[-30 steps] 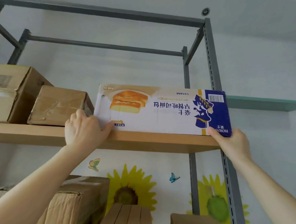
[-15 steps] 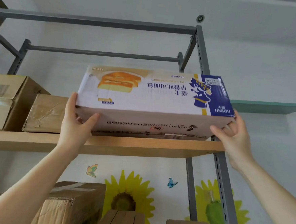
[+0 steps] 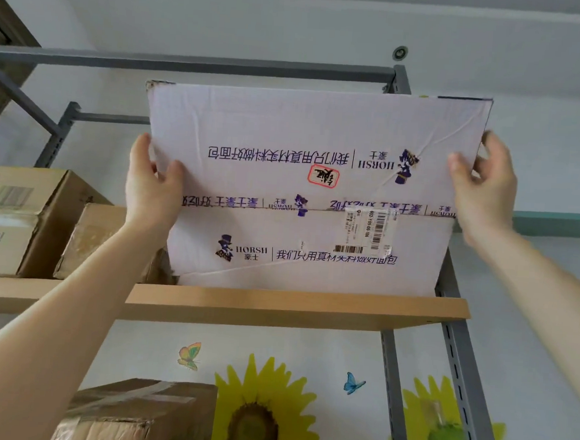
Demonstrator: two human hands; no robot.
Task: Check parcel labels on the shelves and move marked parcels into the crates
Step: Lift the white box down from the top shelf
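A wide white bread carton (image 3: 288,123) with purple print stands tipped up on the upper wooden shelf (image 3: 275,306), its taped underside facing me. On that face are a red-framed handwritten mark (image 3: 322,176) and a white barcode label (image 3: 372,230). My left hand (image 3: 152,186) grips the carton's left edge, thumb on the front. My right hand (image 3: 483,188) holds the right edge with thumb and curled fingers.
Two brown cardboard parcels (image 3: 17,218) (image 3: 98,237) sit on the same shelf to the left. Another taped brown box (image 3: 137,415) is on the level below. Grey metal uprights (image 3: 460,369) frame the rack; the wall behind bears sunflower and butterfly stickers.
The carton has been lifted at its front and tilted up, so its bottom face with the label now faces me. Both hands slid up along its side edges.
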